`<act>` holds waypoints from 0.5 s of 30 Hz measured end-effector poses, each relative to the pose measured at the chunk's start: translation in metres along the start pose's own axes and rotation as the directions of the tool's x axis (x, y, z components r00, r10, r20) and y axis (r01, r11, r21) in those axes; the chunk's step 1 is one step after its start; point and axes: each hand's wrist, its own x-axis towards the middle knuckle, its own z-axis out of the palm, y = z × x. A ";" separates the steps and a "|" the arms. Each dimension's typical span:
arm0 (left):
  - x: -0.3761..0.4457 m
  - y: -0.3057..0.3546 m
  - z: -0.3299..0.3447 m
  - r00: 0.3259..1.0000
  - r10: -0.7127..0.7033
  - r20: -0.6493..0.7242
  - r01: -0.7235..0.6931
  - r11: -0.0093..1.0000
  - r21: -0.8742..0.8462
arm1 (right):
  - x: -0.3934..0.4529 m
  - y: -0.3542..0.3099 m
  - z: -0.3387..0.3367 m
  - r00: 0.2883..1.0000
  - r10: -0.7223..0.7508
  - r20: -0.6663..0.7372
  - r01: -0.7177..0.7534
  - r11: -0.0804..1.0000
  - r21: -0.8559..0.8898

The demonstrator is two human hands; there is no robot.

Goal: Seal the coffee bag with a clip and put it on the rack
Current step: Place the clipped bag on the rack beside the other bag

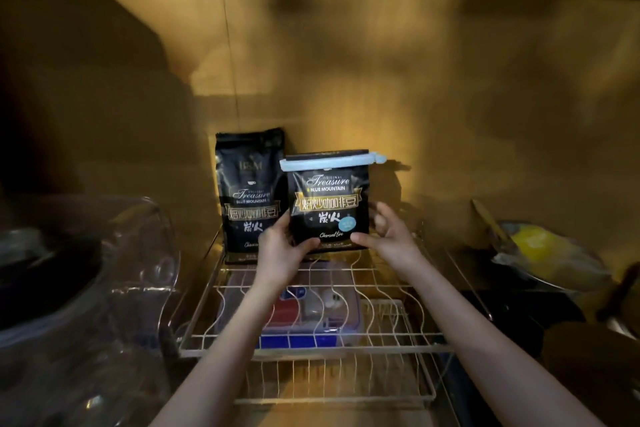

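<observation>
A black coffee bag (327,204) with gold lettering stands upright at the back of the white wire rack (311,345). A pale blue clip (332,160) runs across its folded top. My left hand (280,246) grips the bag's lower left corner, thumb on the front. My right hand (384,232) holds the lower right edge, thumb on the front and fingers spread behind. A second, taller black coffee bag (247,194) stands just to its left, with no clip on it.
A clear plastic box (294,312) with blue and red items lies under the rack's wires. A large clear lid (114,274) over a dark pan sits left. A metal bowl with something yellow (540,250) sits right. A wall stands close behind.
</observation>
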 end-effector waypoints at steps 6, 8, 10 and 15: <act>0.009 -0.010 0.012 0.997 0.052 -0.055 -0.043 0.987 0.155 | 0.015 0.027 0.013 0.990 0.136 -0.048 -0.136 0.991 -0.004; 0.010 -0.014 0.015 0.997 0.056 -0.051 -0.043 0.974 0.222 | 0.018 0.035 0.015 0.986 0.160 -0.051 -0.161 0.987 -0.008; 0.009 -0.018 0.020 0.998 0.061 -0.024 -0.052 0.959 0.280 | 0.020 0.041 0.015 0.982 0.179 -0.058 -0.180 0.983 -0.016; 0.008 -0.021 0.030 0.992 0.121 0.032 -0.124 0.913 0.388 | 0.028 0.039 0.017 0.985 0.167 -0.052 -0.171 0.982 -0.075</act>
